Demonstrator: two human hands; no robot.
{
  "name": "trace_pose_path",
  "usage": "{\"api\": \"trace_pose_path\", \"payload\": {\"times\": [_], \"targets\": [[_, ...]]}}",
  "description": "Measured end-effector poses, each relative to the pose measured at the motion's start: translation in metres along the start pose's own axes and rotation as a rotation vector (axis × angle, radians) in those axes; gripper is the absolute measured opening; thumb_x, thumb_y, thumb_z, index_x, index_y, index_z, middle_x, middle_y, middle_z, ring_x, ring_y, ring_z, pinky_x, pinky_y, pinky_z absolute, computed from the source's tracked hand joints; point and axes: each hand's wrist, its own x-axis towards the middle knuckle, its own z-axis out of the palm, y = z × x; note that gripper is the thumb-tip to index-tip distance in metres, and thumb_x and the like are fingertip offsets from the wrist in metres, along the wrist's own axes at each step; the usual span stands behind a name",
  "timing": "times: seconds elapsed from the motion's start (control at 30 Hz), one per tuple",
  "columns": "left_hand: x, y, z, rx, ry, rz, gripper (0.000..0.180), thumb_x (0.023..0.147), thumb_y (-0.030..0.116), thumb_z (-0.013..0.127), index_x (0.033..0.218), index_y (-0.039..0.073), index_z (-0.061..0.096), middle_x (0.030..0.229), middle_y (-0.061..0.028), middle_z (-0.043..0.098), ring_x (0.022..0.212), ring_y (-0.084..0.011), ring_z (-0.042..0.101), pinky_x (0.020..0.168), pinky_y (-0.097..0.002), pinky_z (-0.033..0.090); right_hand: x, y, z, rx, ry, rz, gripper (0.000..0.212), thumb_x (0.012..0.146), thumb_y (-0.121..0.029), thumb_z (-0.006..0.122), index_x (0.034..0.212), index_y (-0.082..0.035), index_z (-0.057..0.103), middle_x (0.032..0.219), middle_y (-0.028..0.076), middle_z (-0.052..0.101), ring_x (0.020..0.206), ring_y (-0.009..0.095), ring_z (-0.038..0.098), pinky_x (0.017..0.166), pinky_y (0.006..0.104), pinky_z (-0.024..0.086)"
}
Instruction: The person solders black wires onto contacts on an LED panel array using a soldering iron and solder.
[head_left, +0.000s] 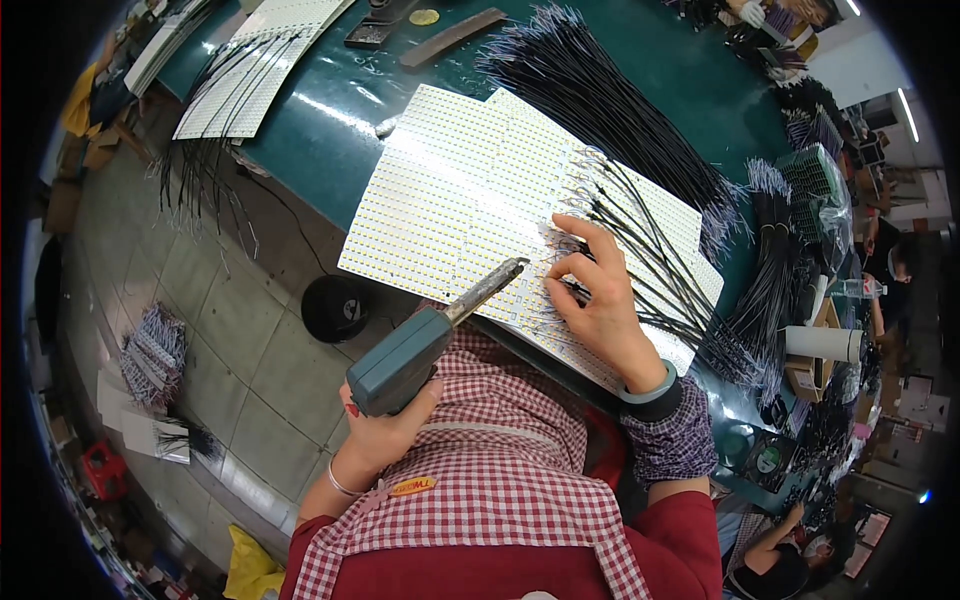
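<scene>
White panels (420, 190) dotted with rows of tiny yellow pieces lie overlapping on the green table (680, 85), right in front of the seated worker, one corner jutting out past the table's edge over the floor. Across their right part runs a spray of black wires (645, 225), thin pale ends fanned out over the surface.

From where I'm standing, the left hand (390, 435) is wrapped firmly around the handle of a dark teal soldering gun (400, 360), its metal tip angled up over the panels and close to the right hand (603, 300). That one hovers over the wire ends, its fingers bent and spread; I can't tell whether it pinches a wire or whether a fingertip touches the panel.

Just beyond the panels lies a thick bundle of black wires (615, 110), and a second bundle (770, 265) sits off to the right, near a white cylinder (822, 344). Over at the far left of the table rests another stack of panels (235, 105) with wires trailing over the edge. Down on the tiled floor (225, 350) stands a black bin (335, 308).
</scene>
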Motion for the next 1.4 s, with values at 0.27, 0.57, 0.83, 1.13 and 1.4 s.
{"api": "trace_pose_path", "payload": {"times": [0.27,0.57,0.83,1.13,1.4], "targets": [[0.001,0.001,0.0,-0.014,0.028,-0.001,0.02,0.077,0.0,0.073,0.096,-0.004,0.066,0.083,-0.0035,0.067,0.069,-0.0067,0.059,0.06,-0.0222,0.048,0.007,0.009,-0.012,0.139,-0.072,0.145,0.015,0.071,0.0,0.072,0.08,-0.002,0.061,0.132,0.015,0.05,0.121,0.033,0.049,0.102,0.0393,0.039],[0.002,0.002,0.001,-0.016,0.033,0.016,0.02,0.078,0.0,0.072,0.096,-0.004,0.066,0.08,-0.0031,0.066,0.067,-0.0072,0.059,0.059,-0.0221,0.048,0.001,0.004,-0.013,0.154,-0.043,0.127,0.01,0.073,-0.004,0.069,0.079,-0.003,0.061,0.134,0.016,0.048,0.12,0.034,0.045,0.101,0.0419,0.037],[0.001,-0.002,0.0,-0.015,0.035,0.028,0.019,0.077,-0.001,0.072,0.095,-0.004,0.066,0.079,-0.0028,0.066,0.066,-0.0066,0.059,0.058,-0.0219,0.048,-0.007,-0.007,-0.005,0.062,-0.067,0.07,0.011,0.072,-0.003,0.067,0.078,-0.004,0.058,0.134,0.017,0.047,0.122,0.035,0.042,0.103,0.043,0.033],[-0.001,-0.009,-0.003,0.038,0.002,0.086,0.019,0.076,0.002,0.073,0.093,-0.004,0.067,0.08,-0.0059,0.069,0.069,-0.0084,0.062,0.061,-0.0231,0.05,-0.003,-0.014,-0.001,0.022,-0.079,0.045,0.013,0.072,-0.002,0.066,0.079,-0.004,0.055,0.136,0.016,0.046,0.124,0.034,0.042,0.104,0.0434,0.03],[-0.002,-0.011,-0.007,0.126,-0.05,0.134,0.016,0.075,0.002,0.073,0.089,-0.003,0.068,0.074,-0.0063,0.068,0.063,-0.0101,0.063,0.057,-0.0235,0.049,-0.001,-0.016,-0.003,-0.005,-0.121,0.037,0.012,0.073,-0.002,0.066,0.08,-0.005,0.055,0.137,0.015,0.046,0.126,0.033,0.041,0.104,0.044,0.029]]}}
